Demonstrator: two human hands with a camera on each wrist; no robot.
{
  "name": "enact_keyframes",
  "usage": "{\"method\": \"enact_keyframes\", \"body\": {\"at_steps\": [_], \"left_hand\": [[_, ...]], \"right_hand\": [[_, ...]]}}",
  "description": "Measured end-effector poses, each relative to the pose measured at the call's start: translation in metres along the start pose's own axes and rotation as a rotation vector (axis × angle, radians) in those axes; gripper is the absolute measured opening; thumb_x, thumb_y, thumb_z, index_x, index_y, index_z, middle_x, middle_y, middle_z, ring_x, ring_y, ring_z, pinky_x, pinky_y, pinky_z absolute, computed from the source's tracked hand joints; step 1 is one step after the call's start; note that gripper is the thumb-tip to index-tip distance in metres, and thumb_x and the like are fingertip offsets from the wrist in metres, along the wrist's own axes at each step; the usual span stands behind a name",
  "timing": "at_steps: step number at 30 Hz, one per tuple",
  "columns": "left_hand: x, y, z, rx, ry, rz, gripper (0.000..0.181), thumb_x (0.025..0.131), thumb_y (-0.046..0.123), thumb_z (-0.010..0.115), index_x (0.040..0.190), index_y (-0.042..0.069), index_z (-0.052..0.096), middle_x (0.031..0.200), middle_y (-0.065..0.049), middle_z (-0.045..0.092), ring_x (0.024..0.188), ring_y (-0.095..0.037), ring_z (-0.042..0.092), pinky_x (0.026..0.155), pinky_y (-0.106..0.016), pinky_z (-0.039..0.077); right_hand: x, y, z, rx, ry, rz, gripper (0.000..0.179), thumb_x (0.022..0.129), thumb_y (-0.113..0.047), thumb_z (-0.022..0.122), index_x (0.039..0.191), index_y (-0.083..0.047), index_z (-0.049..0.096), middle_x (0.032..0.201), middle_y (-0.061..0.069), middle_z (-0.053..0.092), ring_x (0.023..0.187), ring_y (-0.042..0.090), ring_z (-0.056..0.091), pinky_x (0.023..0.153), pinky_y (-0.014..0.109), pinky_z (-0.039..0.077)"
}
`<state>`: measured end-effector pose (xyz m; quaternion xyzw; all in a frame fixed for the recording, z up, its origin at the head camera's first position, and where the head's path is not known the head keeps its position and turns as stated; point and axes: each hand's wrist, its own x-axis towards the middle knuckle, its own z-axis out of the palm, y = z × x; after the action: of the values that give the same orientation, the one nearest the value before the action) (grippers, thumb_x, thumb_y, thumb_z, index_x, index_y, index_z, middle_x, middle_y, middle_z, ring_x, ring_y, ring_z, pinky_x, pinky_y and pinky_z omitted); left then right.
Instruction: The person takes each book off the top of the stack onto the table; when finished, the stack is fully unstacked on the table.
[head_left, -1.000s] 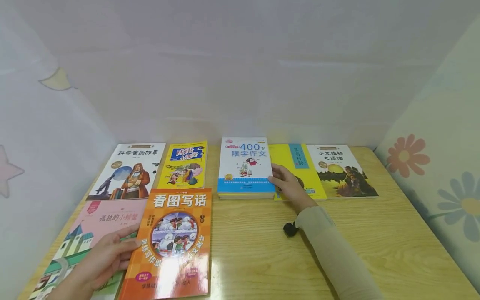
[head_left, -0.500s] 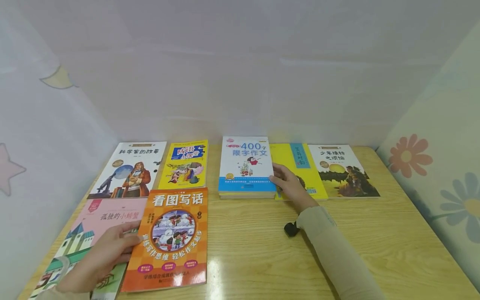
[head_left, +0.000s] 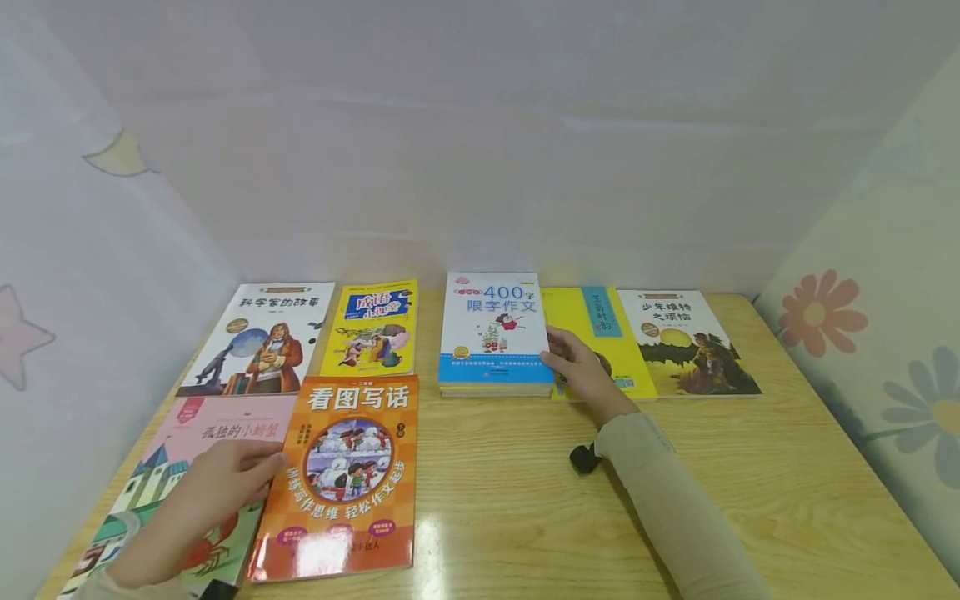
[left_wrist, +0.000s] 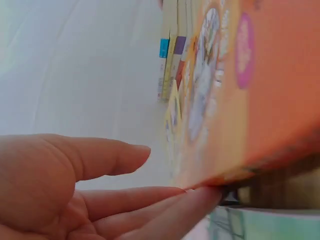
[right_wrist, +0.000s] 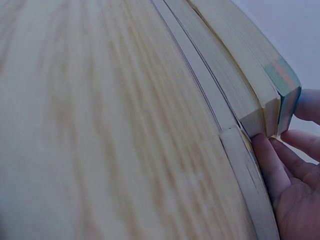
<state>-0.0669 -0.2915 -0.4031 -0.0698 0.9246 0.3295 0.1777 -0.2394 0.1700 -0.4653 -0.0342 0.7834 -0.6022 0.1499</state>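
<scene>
My left hand (head_left: 217, 492) touches the left edge of an orange book (head_left: 352, 525). In the left wrist view its fingers (left_wrist: 165, 215) lie straight against that edge, and the thumb stands apart from the cover. Under the hand lies a pink and green book (head_left: 180, 433) with a red crab on it. Farther back, my right hand (head_left: 581, 367) rests at the right side of a book stack topped by a white and blue book (head_left: 487, 333). In the right wrist view, extended fingers (right_wrist: 272, 167) touch the edges of the stacked books, with the thumb near the top cover.
At the back left lie a white book with a robed figure (head_left: 258, 342) and a small yellow book (head_left: 369, 329). Right of the stack are a yellow book (head_left: 626, 367) and a white and black one (head_left: 693, 342). A pale sheet wall stands behind the wooden table (head_left: 525, 500).
The orange book's near edge has moved slightly away and its right edge slightly left. My left hand has shifted a little with it. The right hand has stayed at the stack.
</scene>
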Motion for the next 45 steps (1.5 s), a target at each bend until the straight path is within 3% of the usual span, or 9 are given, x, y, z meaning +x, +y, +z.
{"method": "enact_keyframes", "body": {"at_steps": [4, 8, 12, 15, 19, 24, 33, 40, 45], "left_hand": [[0.001, 0.013, -0.002, 0.184, 0.056, 0.024, 0.055, 0.102, 0.036, 0.059, 0.128, -0.012, 0.062, 0.117, -0.027, 0.068, 0.093, -0.030, 0.065, 0.082, -0.053, 0.057], [0.006, 0.027, -0.002, 0.225, 0.111, 0.071, 0.052, 0.102, 0.035, 0.058, 0.129, -0.010, 0.062, 0.116, -0.025, 0.069, 0.088, -0.028, 0.064, 0.076, -0.048, 0.058], [0.019, 0.044, 0.001, 0.168, 0.184, 0.152, 0.048, 0.103, 0.035, 0.057, 0.131, -0.004, 0.063, 0.115, -0.020, 0.071, 0.085, -0.026, 0.064, 0.073, -0.044, 0.057], [0.036, 0.060, 0.005, 0.096, 0.225, 0.203, 0.049, 0.104, 0.036, 0.056, 0.137, 0.000, 0.061, 0.124, -0.021, 0.068, 0.101, -0.035, 0.066, 0.084, -0.052, 0.057], [0.070, 0.078, 0.013, -0.006, 0.235, 0.267, 0.049, 0.104, 0.036, 0.056, 0.142, 0.005, 0.057, 0.134, -0.019, 0.064, 0.117, -0.039, 0.062, 0.091, -0.053, 0.056], [0.118, 0.101, 0.026, -0.149, 0.193, 0.323, 0.045, 0.104, 0.028, 0.058, 0.142, 0.004, 0.057, 0.133, -0.017, 0.064, 0.114, -0.036, 0.066, 0.092, -0.049, 0.057], [0.174, 0.141, 0.048, -0.370, 0.101, 0.204, 0.047, 0.101, 0.022, 0.060, 0.142, 0.000, 0.054, 0.134, -0.019, 0.061, 0.114, -0.033, 0.067, 0.103, -0.044, 0.052], [0.201, 0.150, 0.062, -0.508, 0.052, 0.104, 0.052, 0.100, 0.027, 0.065, 0.143, -0.001, 0.053, 0.137, -0.020, 0.060, 0.120, -0.030, 0.065, 0.104, -0.041, 0.051], [0.213, 0.154, 0.065, -0.493, 0.057, 0.045, 0.058, 0.097, 0.033, 0.071, 0.143, 0.003, 0.055, 0.137, -0.016, 0.061, 0.123, -0.029, 0.062, 0.109, -0.042, 0.047]], "right_hand": [[0.000, 0.001, 0.000, -0.004, 0.003, -0.008, 0.052, 0.101, -0.037, 0.063, 0.150, -0.034, 0.046, 0.145, -0.003, 0.052, 0.135, 0.023, 0.045, 0.118, 0.047, 0.034], [0.000, 0.002, 0.000, -0.008, 0.003, -0.010, 0.052, 0.101, -0.037, 0.063, 0.150, -0.035, 0.046, 0.144, -0.004, 0.053, 0.135, 0.022, 0.045, 0.118, 0.047, 0.035], [0.000, 0.003, 0.000, -0.014, 0.003, -0.018, 0.052, 0.101, -0.038, 0.063, 0.150, -0.034, 0.046, 0.144, -0.003, 0.053, 0.135, 0.022, 0.045, 0.117, 0.048, 0.036], [0.001, 0.003, -0.001, -0.018, 0.000, -0.024, 0.053, 0.101, -0.038, 0.063, 0.151, -0.033, 0.045, 0.145, -0.002, 0.053, 0.135, 0.023, 0.046, 0.116, 0.048, 0.036], [0.000, 0.003, -0.001, -0.027, -0.003, -0.036, 0.055, 0.101, -0.038, 0.063, 0.152, -0.031, 0.044, 0.147, 0.000, 0.052, 0.136, 0.024, 0.045, 0.117, 0.049, 0.035], [0.001, 0.003, -0.002, -0.029, -0.004, -0.047, 0.056, 0.101, -0.038, 0.064, 0.152, -0.031, 0.044, 0.147, -0.001, 0.051, 0.137, 0.025, 0.044, 0.118, 0.049, 0.034], [0.002, 0.006, -0.003, -0.011, -0.014, -0.054, 0.055, 0.100, -0.038, 0.064, 0.152, -0.032, 0.044, 0.148, -0.001, 0.051, 0.138, 0.025, 0.044, 0.118, 0.049, 0.035], [0.003, 0.006, -0.005, 0.035, -0.039, -0.007, 0.058, 0.099, -0.039, 0.065, 0.153, -0.032, 0.044, 0.150, 0.001, 0.050, 0.139, 0.023, 0.044, 0.114, 0.048, 0.039], [0.003, 0.004, -0.007, 0.053, -0.053, 0.006, 0.059, 0.099, -0.039, 0.066, 0.153, -0.032, 0.044, 0.151, 0.001, 0.049, 0.141, 0.023, 0.043, 0.116, 0.048, 0.037]]}}
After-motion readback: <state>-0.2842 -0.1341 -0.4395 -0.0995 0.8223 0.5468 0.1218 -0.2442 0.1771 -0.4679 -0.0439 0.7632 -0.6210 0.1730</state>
